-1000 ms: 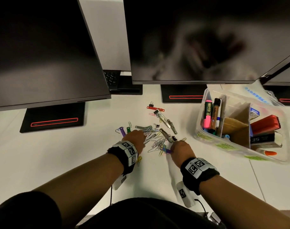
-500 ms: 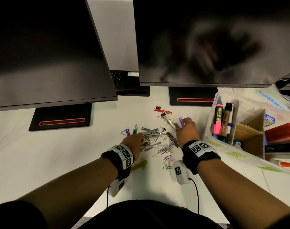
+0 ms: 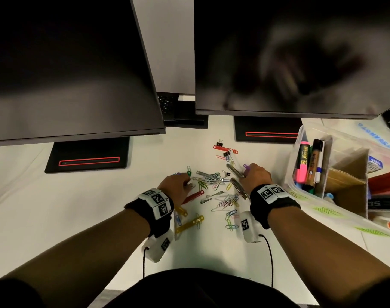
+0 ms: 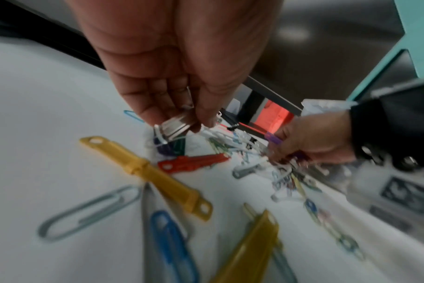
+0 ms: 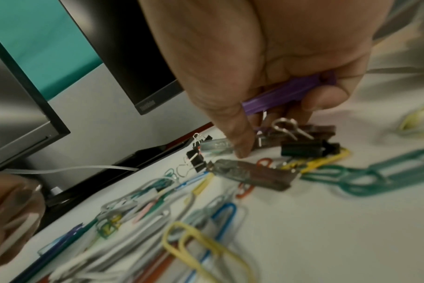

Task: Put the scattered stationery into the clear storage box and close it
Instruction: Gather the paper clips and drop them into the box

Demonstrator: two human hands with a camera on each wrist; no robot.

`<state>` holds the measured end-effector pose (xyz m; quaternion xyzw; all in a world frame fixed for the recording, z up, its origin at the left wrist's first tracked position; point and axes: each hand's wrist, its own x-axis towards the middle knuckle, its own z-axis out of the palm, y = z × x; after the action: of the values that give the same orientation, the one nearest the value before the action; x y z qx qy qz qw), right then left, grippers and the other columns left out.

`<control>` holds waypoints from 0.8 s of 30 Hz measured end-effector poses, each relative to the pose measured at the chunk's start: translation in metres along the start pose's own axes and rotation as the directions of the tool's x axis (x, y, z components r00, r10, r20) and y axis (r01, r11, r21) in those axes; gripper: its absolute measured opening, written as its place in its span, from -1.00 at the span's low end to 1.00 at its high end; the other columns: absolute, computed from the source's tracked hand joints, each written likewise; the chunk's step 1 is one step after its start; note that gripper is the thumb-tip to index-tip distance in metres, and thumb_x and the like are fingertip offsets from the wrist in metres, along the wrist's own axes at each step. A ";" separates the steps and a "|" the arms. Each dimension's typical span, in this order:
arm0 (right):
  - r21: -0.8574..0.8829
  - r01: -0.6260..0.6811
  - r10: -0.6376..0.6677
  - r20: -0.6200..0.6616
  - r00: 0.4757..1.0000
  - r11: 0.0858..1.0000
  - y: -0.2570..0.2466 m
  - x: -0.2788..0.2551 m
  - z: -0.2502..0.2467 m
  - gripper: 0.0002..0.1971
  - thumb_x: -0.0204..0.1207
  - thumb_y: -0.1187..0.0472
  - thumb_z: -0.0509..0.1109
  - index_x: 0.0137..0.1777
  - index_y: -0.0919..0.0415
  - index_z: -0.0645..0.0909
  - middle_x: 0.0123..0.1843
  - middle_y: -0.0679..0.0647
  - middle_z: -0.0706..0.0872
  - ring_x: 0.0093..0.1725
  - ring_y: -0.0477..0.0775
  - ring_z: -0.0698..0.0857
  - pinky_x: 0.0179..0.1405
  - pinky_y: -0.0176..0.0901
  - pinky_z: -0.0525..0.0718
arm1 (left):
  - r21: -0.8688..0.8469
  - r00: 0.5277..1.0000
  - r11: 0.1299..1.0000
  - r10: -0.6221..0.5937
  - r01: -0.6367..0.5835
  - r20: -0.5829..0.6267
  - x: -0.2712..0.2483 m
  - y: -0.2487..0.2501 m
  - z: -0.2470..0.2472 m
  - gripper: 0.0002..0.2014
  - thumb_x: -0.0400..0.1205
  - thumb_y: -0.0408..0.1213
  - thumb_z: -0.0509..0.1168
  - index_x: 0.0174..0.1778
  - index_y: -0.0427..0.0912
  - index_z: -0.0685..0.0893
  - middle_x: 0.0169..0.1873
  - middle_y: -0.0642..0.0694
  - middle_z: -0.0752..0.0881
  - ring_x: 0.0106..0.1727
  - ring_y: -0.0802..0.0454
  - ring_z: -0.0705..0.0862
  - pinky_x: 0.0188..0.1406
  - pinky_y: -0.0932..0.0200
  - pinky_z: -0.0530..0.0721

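Observation:
Several coloured paper clips (image 3: 214,181) and plastic file fasteners lie scattered on the white desk (image 3: 56,207) between my hands. My left hand (image 3: 178,184) pinches a silver clip (image 4: 176,126) at the pile's left side. My right hand (image 3: 254,174) grips a purple fastener (image 5: 288,93) in curled fingers at the pile's right side, over dark binder clips (image 5: 305,147). The clear storage box (image 3: 305,192) stands open to the right, with markers (image 3: 303,161) and cardboard dividers inside. Yellow fasteners (image 4: 148,172) and a red fastener (image 4: 194,162) lie near my left wrist.
Two dark monitors (image 3: 67,70) overhang the back of the desk on black stands (image 3: 87,155). A red fastener and a small binder clip (image 3: 223,147) lie behind the pile. The box lid (image 3: 371,134) lies behind the box.
My right hand moved from the near side of the pile to its far right, carrying the purple fastener. My left hand stayed at the pile's left edge, shifting only slightly.

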<state>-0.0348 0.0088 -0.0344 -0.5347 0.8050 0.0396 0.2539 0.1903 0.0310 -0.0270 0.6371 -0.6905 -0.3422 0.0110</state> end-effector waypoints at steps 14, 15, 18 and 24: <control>0.560 -0.059 0.055 0.023 0.998 0.827 0.021 -0.017 0.002 -0.87 0.42 0.44 0.22 -0.23 0.19 0.45 -0.15 0.29 0.65 -0.07 0.38 0.74 -0.08 0.15 0.71 | -0.905 0.915 0.189 -0.212 0.382 0.342 0.001 -0.007 -0.019 -0.70 0.68 -0.54 -0.03 -0.10 -0.36 0.62 -0.32 -0.24 0.62 -0.53 0.01 0.70 -0.53 0.24 0.72; 0.584 -0.082 0.076 0.034 0.997 0.808 0.019 -0.017 0.001 -0.85 0.40 0.45 0.22 -0.28 0.19 0.43 -0.20 0.29 0.64 -0.15 0.35 0.73 -0.19 0.09 0.68 | -0.906 0.912 0.159 -0.193 0.392 0.361 0.001 -0.008 -0.019 -0.70 0.67 -0.51 -0.03 -0.09 -0.36 0.63 -0.33 -0.23 0.62 -0.54 0.01 0.69 -0.54 0.26 0.69; 0.552 -0.094 0.068 0.068 0.995 0.829 0.014 -0.020 0.000 -0.90 0.41 0.34 0.25 -0.31 0.23 0.42 -0.33 0.21 0.58 -0.33 0.20 0.58 -0.40 -0.15 0.50 | -0.895 0.896 0.091 -0.130 0.436 0.423 -0.001 -0.007 -0.020 -0.72 0.67 -0.33 0.05 -0.11 -0.31 0.68 -0.41 -0.15 0.65 -0.52 0.02 0.64 -0.57 0.30 0.62; 0.182 -0.008 0.002 0.032 0.999 0.983 0.000 -0.023 0.007 -0.75 0.61 0.16 0.20 -0.03 0.36 0.57 0.03 0.32 0.70 0.05 0.31 0.66 -0.10 -0.09 0.54 | -0.789 0.921 0.476 -0.222 0.388 0.320 0.000 -0.010 -0.015 -0.80 0.68 -0.35 0.21 -0.28 -0.18 0.53 -0.43 -0.12 0.52 -0.47 0.05 0.44 -0.68 0.37 0.37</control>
<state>-0.0254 0.0299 -0.0299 -0.5065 0.8025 -0.0252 0.3143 0.2063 0.0244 -0.0202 0.6329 -0.3130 -0.6810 0.1942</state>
